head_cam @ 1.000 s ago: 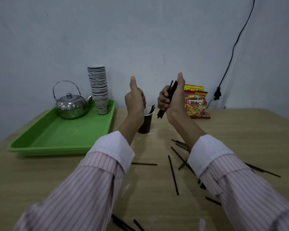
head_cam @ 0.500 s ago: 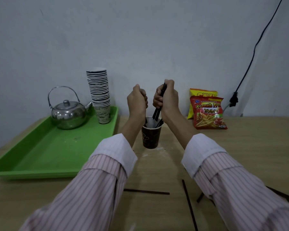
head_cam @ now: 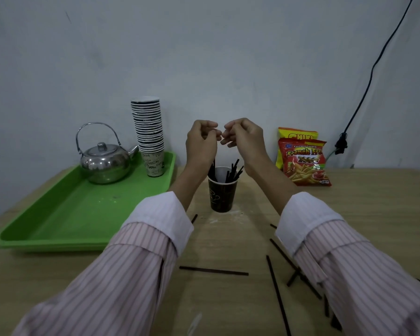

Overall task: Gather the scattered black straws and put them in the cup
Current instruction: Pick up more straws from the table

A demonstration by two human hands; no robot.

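done: I count a bunch of black straws [head_cam: 233,171] standing in the cup [head_cam: 222,194]
left: several loose straws [head_cam: 214,270] on the table [head_cam: 374,202], nearer me than the cup
hands: left hand [head_cam: 200,141] and right hand [head_cam: 243,135] above the cup, loosely curled, holding nothing

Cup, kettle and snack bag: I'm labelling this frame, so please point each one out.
Cup [head_cam: 222,198], head view, dark front wall.
Kettle [head_cam: 104,163], head view, shiny belly.
Snack bag [head_cam: 304,163], head view, red printed front.
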